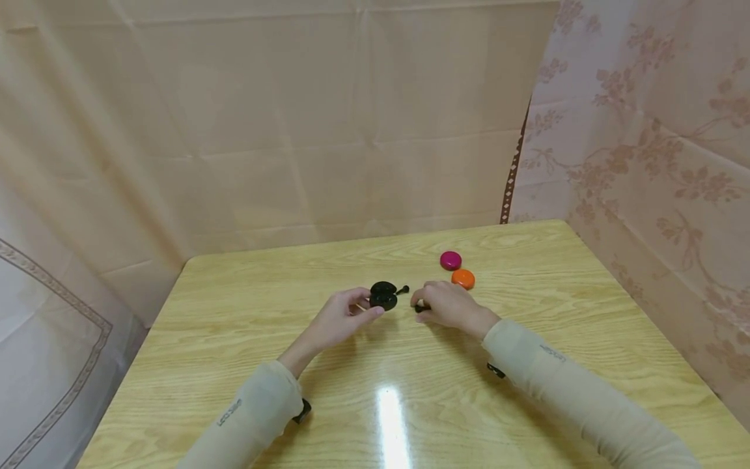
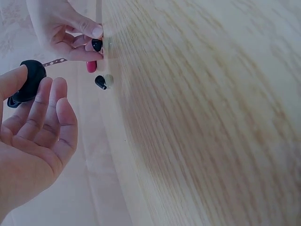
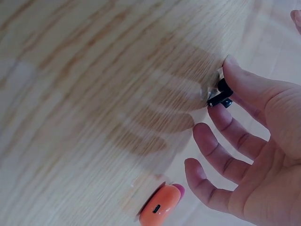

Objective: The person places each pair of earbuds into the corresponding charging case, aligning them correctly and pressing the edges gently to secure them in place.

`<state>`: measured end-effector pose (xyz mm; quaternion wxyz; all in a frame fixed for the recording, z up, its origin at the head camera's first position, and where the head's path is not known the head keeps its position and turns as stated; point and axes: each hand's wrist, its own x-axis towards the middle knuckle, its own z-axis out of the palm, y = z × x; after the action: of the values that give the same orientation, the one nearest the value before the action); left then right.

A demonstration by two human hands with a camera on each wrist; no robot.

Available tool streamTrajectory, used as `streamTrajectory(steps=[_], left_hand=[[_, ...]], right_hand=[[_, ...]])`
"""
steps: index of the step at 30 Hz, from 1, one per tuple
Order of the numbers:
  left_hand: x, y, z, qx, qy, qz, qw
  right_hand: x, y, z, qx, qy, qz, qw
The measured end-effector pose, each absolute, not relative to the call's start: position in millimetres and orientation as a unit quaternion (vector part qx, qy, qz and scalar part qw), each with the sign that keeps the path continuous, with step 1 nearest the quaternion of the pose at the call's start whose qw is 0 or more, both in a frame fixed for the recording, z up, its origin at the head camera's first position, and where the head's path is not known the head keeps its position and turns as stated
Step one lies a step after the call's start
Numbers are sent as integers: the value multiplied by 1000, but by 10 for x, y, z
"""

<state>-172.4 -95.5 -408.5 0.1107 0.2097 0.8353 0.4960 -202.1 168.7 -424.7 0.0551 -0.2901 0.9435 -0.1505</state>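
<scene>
My left hand grips a black earbud charging case between thumb and fingers, its lid raised. The left wrist view shows the case held above the table, with the other fingers spread below it. To the right, my right hand is low over the table. Its thumb and index finger pinch a black earbud close to the tabletop, while the remaining fingers are bent and apart. A second black earbud lies on the table just right of the case.
An orange round case sits right behind my right hand, with a magenta round case beyond it. All are on a wood-grain table. Beige curtain hangs behind the table, and floral cloth hangs on the right.
</scene>
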Motion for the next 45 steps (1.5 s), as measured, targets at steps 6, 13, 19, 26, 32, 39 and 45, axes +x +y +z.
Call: streamTrajectory(steps=[6, 13, 19, 26, 32, 39, 45], left_hand=[[-1729, -960, -4102, 208, 838, 493, 108], [-1735, -962, -4113, 211, 839, 491, 106], [-1738, -959, -4114, 207, 843, 485, 104], [-1745, -966, -4124, 211, 838, 492, 106], [-1736, -974, -4124, 209, 833, 499, 111], [-1733, -969, -4116, 209, 834, 498, 111], [-1728, -961, -4107, 211, 832, 500, 115]], right_hand=[[-2028, 1686, -4244, -291, 943, -150, 55], [-2018, 1663, -4244, -310, 938, -149, 45], [-2011, 1655, -4249, -311, 939, -144, 36], [-2030, 1644, -4262, -310, 938, -148, 42], [-2041, 1629, -4281, -311, 937, -155, 36], [-2036, 1643, -4287, -317, 936, -151, 23], [-2030, 1649, -4292, -317, 937, -148, 21]])
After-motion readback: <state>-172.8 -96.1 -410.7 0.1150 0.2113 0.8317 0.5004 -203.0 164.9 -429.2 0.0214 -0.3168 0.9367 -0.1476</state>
